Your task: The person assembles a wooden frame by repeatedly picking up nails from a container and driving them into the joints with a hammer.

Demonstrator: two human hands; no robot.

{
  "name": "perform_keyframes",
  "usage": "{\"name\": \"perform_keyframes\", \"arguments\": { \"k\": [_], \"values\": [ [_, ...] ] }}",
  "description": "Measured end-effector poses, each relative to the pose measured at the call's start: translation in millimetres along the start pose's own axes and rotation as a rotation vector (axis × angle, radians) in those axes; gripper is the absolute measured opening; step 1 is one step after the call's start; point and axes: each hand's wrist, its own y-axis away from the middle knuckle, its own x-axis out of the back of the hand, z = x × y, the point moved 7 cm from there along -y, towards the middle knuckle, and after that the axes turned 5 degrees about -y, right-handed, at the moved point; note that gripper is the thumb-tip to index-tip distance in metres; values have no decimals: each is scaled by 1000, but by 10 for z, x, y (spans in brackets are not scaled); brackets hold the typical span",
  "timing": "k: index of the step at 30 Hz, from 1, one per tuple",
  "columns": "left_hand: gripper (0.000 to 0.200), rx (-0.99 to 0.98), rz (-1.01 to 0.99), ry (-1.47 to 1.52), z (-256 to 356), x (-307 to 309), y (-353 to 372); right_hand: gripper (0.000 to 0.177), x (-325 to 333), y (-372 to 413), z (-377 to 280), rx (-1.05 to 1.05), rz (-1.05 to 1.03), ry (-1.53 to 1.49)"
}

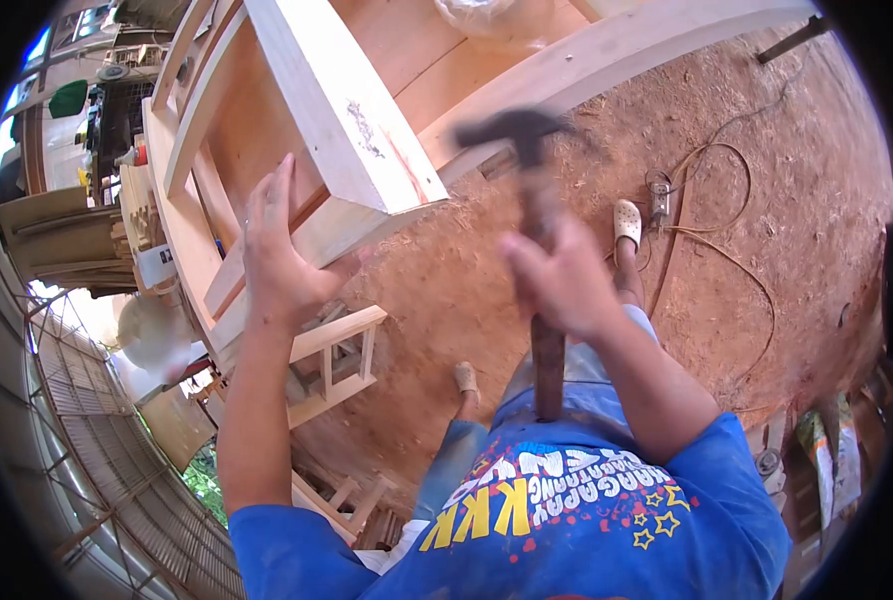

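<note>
My right hand (572, 280) is wrapped round the wooden handle of a claw hammer (527, 135). The hammer's dark head is blurred and points up toward the corner of a pale wooden furniture frame (352, 110). My left hand (282, 245) has its fingers stretched out and its thumb apart, against the frame's side just left of that corner. A thick post with a dark knot mark ends at this corner. Curved slats (207, 110) and a curved rail (607, 70) belong to the same frame.
A small wooden frame (339, 365) stands on the dirt floor below my left arm. To the right lie a power outlet box (659, 200) and a looped cable (747, 180). Stacked boards (67, 215) are at the far left. A clear plastic bag (492, 15) sits on the furniture.
</note>
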Motion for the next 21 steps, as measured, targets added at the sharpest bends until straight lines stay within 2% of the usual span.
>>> {"name": "perform_keyframes", "arguments": {
  "k": [2,5,7,8,9,11,12,14,16,19,21],
  "values": [
    [121,18,-10,15,-15,-7,17,24,-158,-64,279,-72,-190,56],
    [119,43,-8,40,-16,-24,-4,24,35,17,-16,12,-82,53],
    [117,44,-10,41,-20,-34,-16,18,336,93,-326,137,173,-31],
    [117,38,-12,33,-13,-34,-11,17,554,32,-401,379,177,-198],
    [116,36,-14,23,-33,-27,0,16,649,15,-445,446,224,-378],
    [116,34,-3,72,-53,-29,-24,17,551,-34,-234,245,314,-428],
    [116,35,-2,95,-51,-29,-17,20,385,-48,239,-31,358,-291],
    [116,43,-3,88,-46,-31,28,26,546,-221,1282,-265,129,-680],
    [116,41,20,56,-78,2,-11,26,-84,-144,326,85,-132,161],
    [116,68,-3,34,-74,-5,26,25,-184,-65,381,-84,-87,-4],
    [116,95,-18,21,-54,18,28,20,-214,-99,326,-95,-144,42]
  ]
}}
